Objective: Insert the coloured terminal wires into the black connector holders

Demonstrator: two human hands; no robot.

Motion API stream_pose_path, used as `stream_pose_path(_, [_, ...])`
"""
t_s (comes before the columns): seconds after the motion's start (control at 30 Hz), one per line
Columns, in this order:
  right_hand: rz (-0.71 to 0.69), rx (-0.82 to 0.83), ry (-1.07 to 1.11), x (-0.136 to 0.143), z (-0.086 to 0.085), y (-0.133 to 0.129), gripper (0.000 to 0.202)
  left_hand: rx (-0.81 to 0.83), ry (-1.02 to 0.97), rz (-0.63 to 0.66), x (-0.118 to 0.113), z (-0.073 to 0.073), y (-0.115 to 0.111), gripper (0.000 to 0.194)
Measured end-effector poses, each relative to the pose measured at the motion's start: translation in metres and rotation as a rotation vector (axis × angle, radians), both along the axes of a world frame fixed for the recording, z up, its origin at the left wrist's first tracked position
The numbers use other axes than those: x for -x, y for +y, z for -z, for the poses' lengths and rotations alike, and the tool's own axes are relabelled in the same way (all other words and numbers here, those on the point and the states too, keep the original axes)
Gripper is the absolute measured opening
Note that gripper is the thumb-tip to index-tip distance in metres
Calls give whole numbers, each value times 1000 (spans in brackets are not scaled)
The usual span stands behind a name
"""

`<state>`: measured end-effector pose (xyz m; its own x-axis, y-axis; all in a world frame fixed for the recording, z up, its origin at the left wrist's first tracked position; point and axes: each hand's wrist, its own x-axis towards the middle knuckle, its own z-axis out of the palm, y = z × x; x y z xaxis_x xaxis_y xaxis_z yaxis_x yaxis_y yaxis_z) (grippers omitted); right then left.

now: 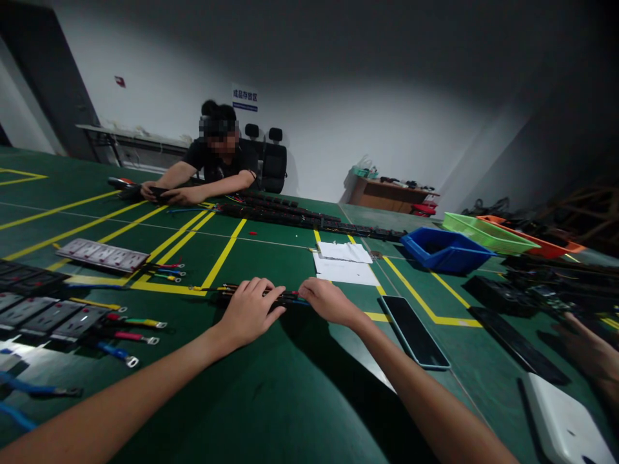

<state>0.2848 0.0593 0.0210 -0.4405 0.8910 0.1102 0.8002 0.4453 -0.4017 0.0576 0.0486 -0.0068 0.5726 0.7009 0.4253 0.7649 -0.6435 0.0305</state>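
My left hand (251,310) is wrapped over a thin dark strip with wires, its thumb on the near side and its forefinger on the far side. Out of the strip's right end come short red and dark wires (291,295). My right hand (327,300) is closed in a pinch at the tips of these wires; its fingertips partly hide what they hold. Lugged wire ends (206,289) show to the left of my left hand. Both hands rest close to the green tabletop (290,386).
Socket strips (104,255) with lugged leads lie at left. White papers (345,263), a phone (416,332) and a blue bin (445,250) are at right. A white device (565,419) sits near right. A co-worker (220,154) handles a dark object opposite; another person's hand (592,348) shows at right.
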Motion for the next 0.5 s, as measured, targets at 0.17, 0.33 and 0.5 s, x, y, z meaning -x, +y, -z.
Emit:
stream_pose_path(0.17, [46,-11,0,2,-3,-2,24,2,13,-5,0,-2,-1,39])
stream_pose_path(0.33, [37,-64,-117,1,-8,-4,24,4,41,-11,-2,-2,-1,40])
stream_pose_path(0.5, [-119,-99,-91,-5,-14,-6,19,1,38,-6,-2,-1,-2,40])
